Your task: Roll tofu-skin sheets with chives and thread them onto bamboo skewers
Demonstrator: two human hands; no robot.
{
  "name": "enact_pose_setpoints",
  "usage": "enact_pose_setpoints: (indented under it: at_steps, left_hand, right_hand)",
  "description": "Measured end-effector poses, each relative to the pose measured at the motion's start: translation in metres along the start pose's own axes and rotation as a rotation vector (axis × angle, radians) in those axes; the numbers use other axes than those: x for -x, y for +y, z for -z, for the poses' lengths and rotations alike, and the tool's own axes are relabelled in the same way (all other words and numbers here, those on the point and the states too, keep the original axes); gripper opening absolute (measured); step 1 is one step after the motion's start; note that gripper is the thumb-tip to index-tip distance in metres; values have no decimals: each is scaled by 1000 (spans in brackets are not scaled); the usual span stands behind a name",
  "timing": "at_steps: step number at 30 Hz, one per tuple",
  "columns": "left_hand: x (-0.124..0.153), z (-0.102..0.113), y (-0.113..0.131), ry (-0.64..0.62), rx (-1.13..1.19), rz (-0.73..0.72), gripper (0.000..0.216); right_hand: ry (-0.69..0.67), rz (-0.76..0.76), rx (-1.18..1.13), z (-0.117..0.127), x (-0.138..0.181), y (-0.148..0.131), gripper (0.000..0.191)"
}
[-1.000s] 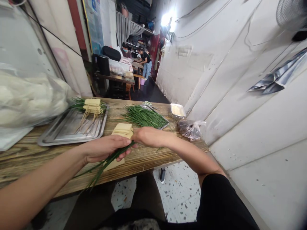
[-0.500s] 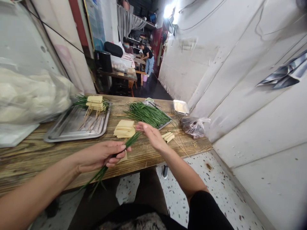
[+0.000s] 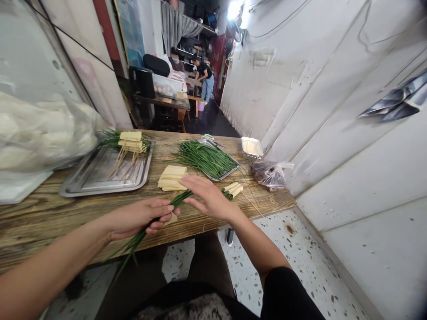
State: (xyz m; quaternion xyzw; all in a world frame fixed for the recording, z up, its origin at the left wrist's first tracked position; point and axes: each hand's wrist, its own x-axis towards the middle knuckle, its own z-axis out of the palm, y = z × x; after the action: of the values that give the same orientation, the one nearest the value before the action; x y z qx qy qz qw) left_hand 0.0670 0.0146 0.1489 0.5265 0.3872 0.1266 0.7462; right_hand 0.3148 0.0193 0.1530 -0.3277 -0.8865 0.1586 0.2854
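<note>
My left hand point(image 3: 142, 218) is closed round a bunch of green chives point(image 3: 147, 231) that slants from the table down past its front edge. A pale tofu sheet point(image 3: 172, 218) peeks out under that hand. My right hand point(image 3: 207, 196) hovers flat with fingers spread, its fingertips at the upper end of the bunch. A stack of tofu sheets point(image 3: 171, 178) lies just behind both hands. Small rolled pieces on a thin skewer point(image 3: 235, 190) lie right of my right hand.
A steel tray point(image 3: 100, 178) at left holds finished skewers point(image 3: 130, 142). A second tray carries a pile of chives point(image 3: 205, 158). A foil container point(image 3: 251, 148) and a plastic bag point(image 3: 271, 174) sit at the table's right end. Two people work far behind.
My right hand let go of the chive bunch, lifted off to the right, then came back over its tip with fingers spread. The left hand kept its hold.
</note>
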Motion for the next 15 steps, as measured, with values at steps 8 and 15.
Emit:
enact_pose_setpoints:
  at_steps: [8, 15]
  left_hand:
    - [-2, -6, 1, -22, -75, 1, 65]
    - [0, -6, 6, -31, -60, 48, 67]
  right_hand:
    - [-302, 3, 78, -6, -5, -9, 58]
    - [-286, 141, 329, -5, -3, -24, 42]
